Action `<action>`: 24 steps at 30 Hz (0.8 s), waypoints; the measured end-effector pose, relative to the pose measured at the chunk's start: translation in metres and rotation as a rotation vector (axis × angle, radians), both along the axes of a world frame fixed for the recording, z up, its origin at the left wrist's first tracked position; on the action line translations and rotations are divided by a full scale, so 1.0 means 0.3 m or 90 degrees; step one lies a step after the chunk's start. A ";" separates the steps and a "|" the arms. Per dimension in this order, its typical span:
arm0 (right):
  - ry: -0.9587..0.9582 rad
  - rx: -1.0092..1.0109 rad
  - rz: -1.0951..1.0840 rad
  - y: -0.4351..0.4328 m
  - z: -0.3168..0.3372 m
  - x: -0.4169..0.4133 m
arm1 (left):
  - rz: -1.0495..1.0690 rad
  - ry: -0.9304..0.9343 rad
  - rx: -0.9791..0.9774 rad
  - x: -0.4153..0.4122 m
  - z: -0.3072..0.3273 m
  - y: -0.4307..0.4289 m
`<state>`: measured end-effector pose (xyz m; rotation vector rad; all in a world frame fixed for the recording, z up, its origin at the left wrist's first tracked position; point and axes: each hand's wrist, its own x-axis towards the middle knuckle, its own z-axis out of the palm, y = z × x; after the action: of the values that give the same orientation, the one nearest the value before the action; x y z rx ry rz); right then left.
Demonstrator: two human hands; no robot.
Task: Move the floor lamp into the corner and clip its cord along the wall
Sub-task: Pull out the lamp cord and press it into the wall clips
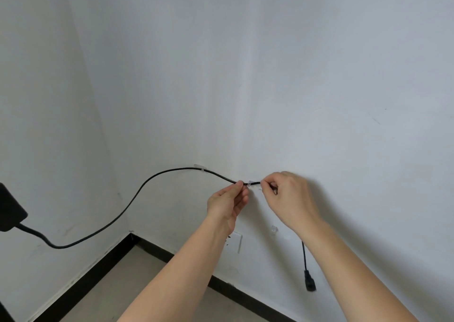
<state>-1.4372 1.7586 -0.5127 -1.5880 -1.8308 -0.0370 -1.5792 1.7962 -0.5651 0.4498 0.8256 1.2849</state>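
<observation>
Presently a thin, smooth black rubber cord [137, 194] is pinched by the left hand [227, 202] and right hand [288, 196] on either side of a small clear plastic clip [251, 183] stuck on the matte white plaster wall [319, 76], right of the corner.

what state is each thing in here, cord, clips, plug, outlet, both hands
cord: sagging loose on the left, held taut between the hands
first clip: on the wall, cord through it
second clip: cord being pressed in
third clip: empty
plug: hanging, not plugged in
outlet: nothing plugged in
left hand: pinching the cord
right hand: pinching the cord
</observation>
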 end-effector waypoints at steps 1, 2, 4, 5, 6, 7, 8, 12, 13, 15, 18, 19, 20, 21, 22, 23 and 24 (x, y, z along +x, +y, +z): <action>-0.013 0.004 0.003 0.008 0.008 -0.002 | -0.002 0.001 -0.005 0.002 0.003 0.000; -0.021 0.009 0.003 0.012 0.011 -0.002 | -0.005 0.004 -0.010 0.002 0.005 0.001; -0.021 0.024 -0.002 0.009 -0.001 0.004 | -0.011 0.013 -0.016 0.001 0.008 0.002; -0.011 0.031 -0.007 0.002 -0.019 0.011 | -0.014 0.017 -0.016 0.000 0.011 0.002; 0.009 0.035 -0.013 -0.008 -0.042 0.019 | -0.016 0.021 -0.014 0.000 0.013 0.002; 0.038 0.032 -0.020 -0.019 -0.070 0.026 | -0.016 0.022 -0.011 0.000 0.019 0.001; 0.071 0.029 -0.028 -0.030 -0.098 0.033 | -0.014 0.025 -0.008 0.001 0.024 0.001; 0.232 -0.004 -0.068 -0.044 -0.203 0.030 | 0.002 0.042 0.003 0.007 0.034 -0.001; 0.278 -0.011 -0.075 -0.039 -0.225 0.020 | 0.004 0.046 0.006 0.008 0.035 -0.002; 0.344 -0.011 -0.076 -0.024 -0.261 -0.008 | 0.008 0.054 0.013 0.008 0.036 -0.003; 0.397 -0.015 -0.052 0.002 -0.284 -0.057 | 0.008 0.064 0.023 0.007 0.035 -0.006; 0.399 -0.013 -0.048 0.011 -0.286 -0.065 | 0.007 0.067 0.024 0.007 0.034 -0.006; 0.398 -0.012 -0.043 0.017 -0.288 -0.068 | 0.006 0.069 0.025 0.006 0.032 -0.005; 0.401 -0.018 -0.035 0.019 -0.293 -0.064 | 0.006 0.072 0.025 0.005 0.031 -0.003; 0.412 -0.033 -0.022 0.017 -0.302 -0.057 | 0.008 0.074 0.025 0.005 0.030 -0.002; 0.427 -0.056 -0.007 0.009 -0.314 -0.048 | 0.010 0.076 0.025 0.004 0.030 -0.001; 0.443 -0.082 0.007 -0.006 -0.330 -0.039 | 0.013 0.078 0.024 0.005 0.030 0.001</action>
<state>-1.4489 1.7568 -0.6116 -1.4283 -1.3060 0.5775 -1.5776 1.7963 -0.5561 0.5552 0.9116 1.3039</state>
